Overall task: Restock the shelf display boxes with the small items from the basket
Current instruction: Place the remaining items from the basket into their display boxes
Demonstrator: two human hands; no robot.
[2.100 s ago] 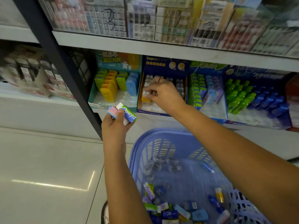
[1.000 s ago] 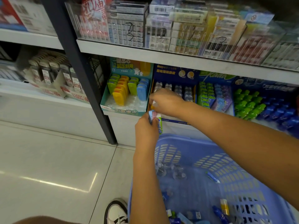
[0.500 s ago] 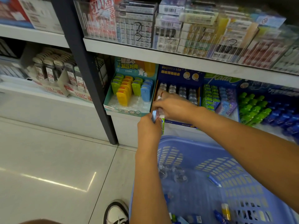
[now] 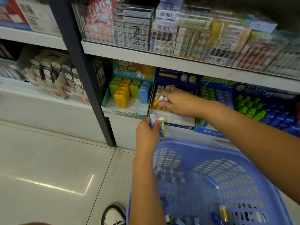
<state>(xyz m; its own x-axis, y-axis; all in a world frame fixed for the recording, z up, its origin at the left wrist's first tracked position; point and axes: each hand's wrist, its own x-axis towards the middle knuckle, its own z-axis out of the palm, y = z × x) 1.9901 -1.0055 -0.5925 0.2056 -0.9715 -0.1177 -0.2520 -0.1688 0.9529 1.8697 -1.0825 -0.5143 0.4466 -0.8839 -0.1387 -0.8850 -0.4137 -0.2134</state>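
- Right hand: fingers curled on a small clear-capped, yellow-based item, in the left row of the dark blue cardboard display box. Hazard: seated askew, it may topple its neighbours.
- Left hand: clenched round a bundle of small rectangular packs, blue, pink and green-white, just near of that box's front lip. Hazard: an outer pack may slip loose and drop.
- Blue slotted plastic basket: near, beneath both forearms. Hazard: an arm may knock its rim.
- Teal cardboard box of coloured cases: immediately left. Hazard: mis-sorting.
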